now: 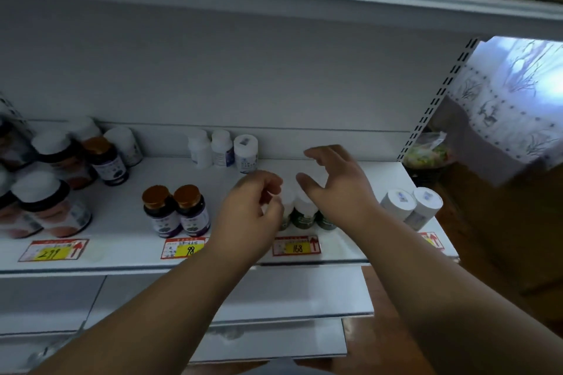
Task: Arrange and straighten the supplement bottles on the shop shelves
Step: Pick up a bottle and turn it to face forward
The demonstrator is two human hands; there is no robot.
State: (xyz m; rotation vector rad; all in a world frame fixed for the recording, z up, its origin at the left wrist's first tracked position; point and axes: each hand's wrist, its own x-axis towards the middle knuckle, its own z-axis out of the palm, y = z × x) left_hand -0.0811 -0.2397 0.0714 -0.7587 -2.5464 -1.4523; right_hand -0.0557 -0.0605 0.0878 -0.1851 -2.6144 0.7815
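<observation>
2 hands work over the white shelf [122, 222]. At far left stand large white-capped jars [51, 204], then 2 dark gold-capped bottles [176, 211] above the 98 price tag [182, 248]. The left hand [253, 204] has its fingers curled at the white caps of the green bottles [303, 216]; whether its grip holds one cannot be told. The right hand [335, 183] hovers spread and released above them. At far right lean 2 white bottles [409, 205]. Such small plastic bottles look light, stiff and easily toppled; taking them round the cap or upper body seems best.
</observation>
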